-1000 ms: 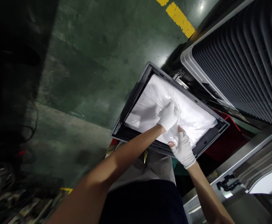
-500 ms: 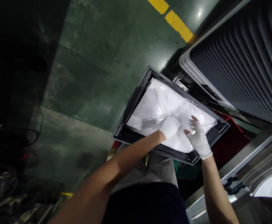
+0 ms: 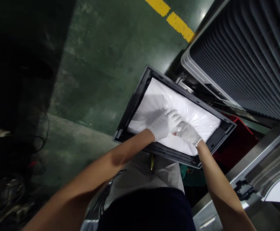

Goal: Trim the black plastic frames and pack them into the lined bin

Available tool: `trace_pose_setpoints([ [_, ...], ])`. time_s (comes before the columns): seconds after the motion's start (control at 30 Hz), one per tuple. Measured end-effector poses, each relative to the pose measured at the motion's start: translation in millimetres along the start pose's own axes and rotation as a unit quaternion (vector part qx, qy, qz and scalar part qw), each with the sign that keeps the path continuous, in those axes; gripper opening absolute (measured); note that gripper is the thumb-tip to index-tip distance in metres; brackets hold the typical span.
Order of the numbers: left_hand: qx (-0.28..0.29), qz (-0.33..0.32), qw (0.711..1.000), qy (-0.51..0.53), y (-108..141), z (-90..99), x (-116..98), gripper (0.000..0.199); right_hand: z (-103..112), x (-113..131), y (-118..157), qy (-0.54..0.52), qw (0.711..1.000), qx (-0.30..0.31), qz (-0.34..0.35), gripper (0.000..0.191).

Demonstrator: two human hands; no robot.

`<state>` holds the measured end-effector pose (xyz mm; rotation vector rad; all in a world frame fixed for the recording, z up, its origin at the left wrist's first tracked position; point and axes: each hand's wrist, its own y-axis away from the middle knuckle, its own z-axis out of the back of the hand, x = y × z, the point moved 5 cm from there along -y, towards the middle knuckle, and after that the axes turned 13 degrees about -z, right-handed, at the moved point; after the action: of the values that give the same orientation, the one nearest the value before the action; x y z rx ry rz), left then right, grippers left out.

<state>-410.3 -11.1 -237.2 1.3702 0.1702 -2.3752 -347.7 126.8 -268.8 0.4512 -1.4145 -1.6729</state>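
One dark grey rectangular plastic crate (image 3: pixel 135 102) sits over open green floor (image 3: pixel 101 64) on its left, a ribbed grey panel (image 3: pixel 245 54) crowding its far right; two white-gloved hands, left hand (image 3: pixel 161 125) and right hand (image 3: pixel 187 132), pinch the single clear plastic liner bag (image 3: pixel 197 117) inside, now closer together than half a second earlier.

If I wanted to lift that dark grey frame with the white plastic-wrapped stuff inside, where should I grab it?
Probably by the rim of the dark grey rectangular plastic frame, on its two short ends, coming in from outside. The rim is rigid and raised, while the white filling under clear plastic film looks soft and slippery. The left gloved hand and right gloved hand are both pressed on that film at the middle.
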Motion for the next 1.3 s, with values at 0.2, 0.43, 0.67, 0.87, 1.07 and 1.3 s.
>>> trace_pose_setpoints([
  [0.2, 0.038, 0.089, 0.995, 0.012, -13, -32.6, 30, 0.018, 9, 4, 53, 0.051, 0.976, -0.212, -0.011, 0.089],
  [0.43, -0.012, 0.195, 0.976, 0.094, 5, -6.6, 22, 0.033, -16, 18, -6, 0.108, 0.982, -0.141, -0.068, 0.087],
  [0.67, -0.25, 0.378, 0.884, -0.115, 142, 72.2, 21, 0.064, 6, 25, -8, -0.044, 0.998, 0.016, -0.032, 0.013],
  [0.87, -0.184, 0.415, 0.875, 0.166, 212, 27.1, 83, 0.071, 19, 24, 70, -0.161, 0.982, -0.031, -0.089, 0.034],
  [1.07, -0.256, 0.37, 0.859, 0.243, 203, 25.4, 85, 0.061, 32, 52, 135, -0.144, 0.976, -0.065, -0.15, 0.049],
  [1.3, -0.282, 0.341, 0.84, 0.314, 216, 35.3, 81, 0.046, 51, 94, 237, -0.081, 0.957, -0.171, -0.218, 0.04],
])
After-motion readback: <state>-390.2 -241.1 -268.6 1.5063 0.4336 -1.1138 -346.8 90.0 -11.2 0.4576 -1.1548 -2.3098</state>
